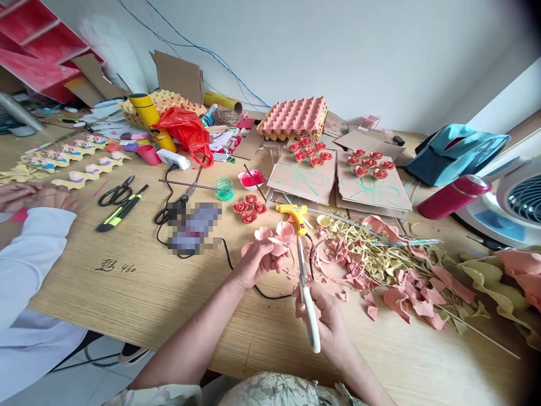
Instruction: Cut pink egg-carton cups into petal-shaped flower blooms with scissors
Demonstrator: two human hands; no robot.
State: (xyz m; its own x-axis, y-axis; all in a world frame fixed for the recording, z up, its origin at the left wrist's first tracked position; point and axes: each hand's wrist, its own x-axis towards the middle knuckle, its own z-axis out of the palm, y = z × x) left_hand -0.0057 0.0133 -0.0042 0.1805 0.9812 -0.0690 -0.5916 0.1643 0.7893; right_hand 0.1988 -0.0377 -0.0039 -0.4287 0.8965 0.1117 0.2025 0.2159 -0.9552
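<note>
Pinching a curved pink piece [279,247] in the left hand [258,262], lower centre of frame, with fingers curled close round it. Gripping white-handled scissors [311,321] in the right hand [323,313], closed round the handle, blades pointing up the frame. Both held over the wooden tabletop [169,299].

See pink cups [284,230] just above the left hand; above those, four red flowers [249,210]. Near scissor tips, see a yellow glue gun [296,213]. Right of centre, heaped pink and yellow scraps [359,262].

Upper centre: two cardboard sheets [283,181] with green lines and red blooms [310,151] on top; behind these, stacked egg trays [293,118]. Left of centre: red bowl [251,179], green cup [224,189].

Far left: black scissors [116,192] near a yellow-and-black cutter [120,214]; also another person's hands [53,197], cannot tell what's held. Right side: magenta bottle [452,198], teal bag [456,152], fan [524,194].
</note>
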